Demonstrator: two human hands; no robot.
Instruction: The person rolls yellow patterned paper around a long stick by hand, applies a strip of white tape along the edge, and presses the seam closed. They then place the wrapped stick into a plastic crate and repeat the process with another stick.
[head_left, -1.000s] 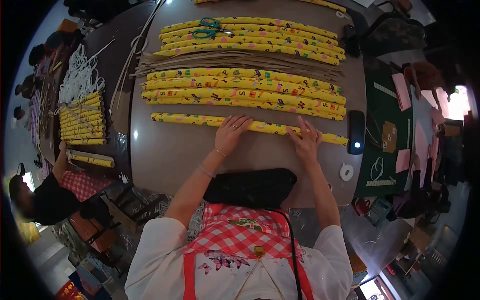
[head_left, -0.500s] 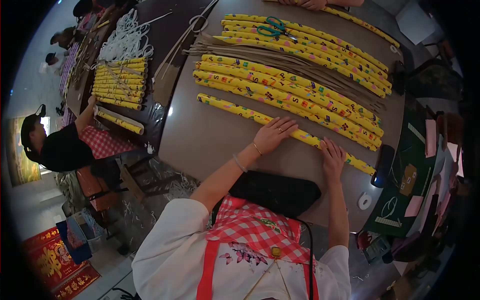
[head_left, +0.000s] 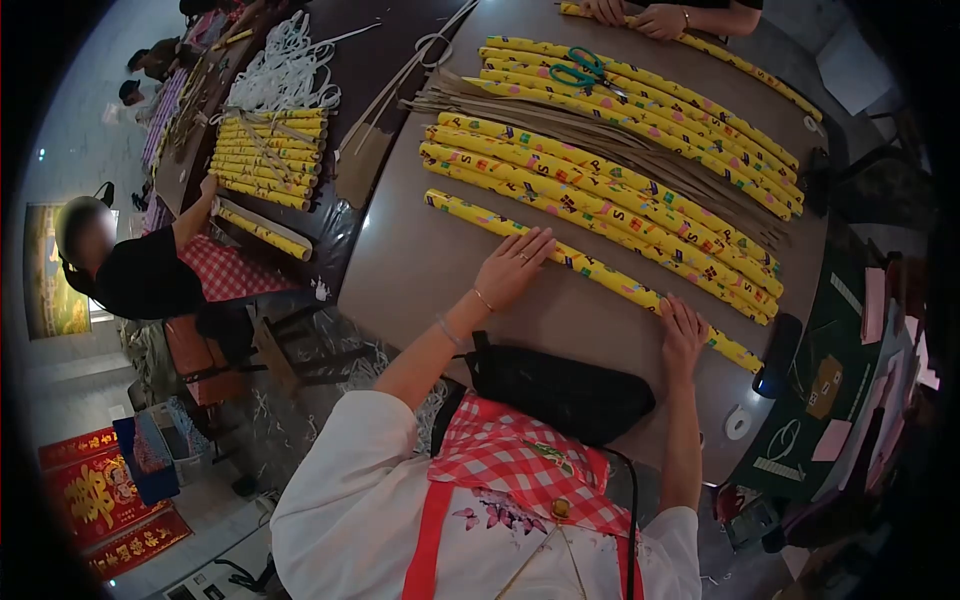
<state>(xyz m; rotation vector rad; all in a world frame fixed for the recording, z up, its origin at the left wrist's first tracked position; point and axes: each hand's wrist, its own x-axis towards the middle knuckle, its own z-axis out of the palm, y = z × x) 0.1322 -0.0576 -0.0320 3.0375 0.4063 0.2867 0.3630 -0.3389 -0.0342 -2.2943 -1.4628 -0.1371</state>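
A yellow printed roll of wrapping paper [head_left: 600, 268] lies slanting across the brown table, nearest to me. My left hand [head_left: 515, 265] rests on its left half, palm down, with the fingers stretched out over the paper. Toward the roll's right end, my right hand [head_left: 684, 335] lies with its fingers extended on the top. Neither hand is wrapped round the roll. Just beyond it is a group of several matching rolls [head_left: 600, 215], side by side. Past these are brown paper strips [head_left: 600, 140] and more yellow rolls [head_left: 690, 95], with green-handled scissors [head_left: 578, 70] on top.
A black pouch [head_left: 560, 390] sits at the table's near edge, and a black device [head_left: 778, 355] stands by the roll's right end. A tape roll [head_left: 738, 426] lies at right. Other people's hands [head_left: 660, 20] hold a roll opposite. A co-worker [head_left: 150, 265] handles rolls at left.
My left hand has slid leftward along the nearest roll, so the hands are farther apart. My right hand stays near the right end. The whole view has shifted slightly.
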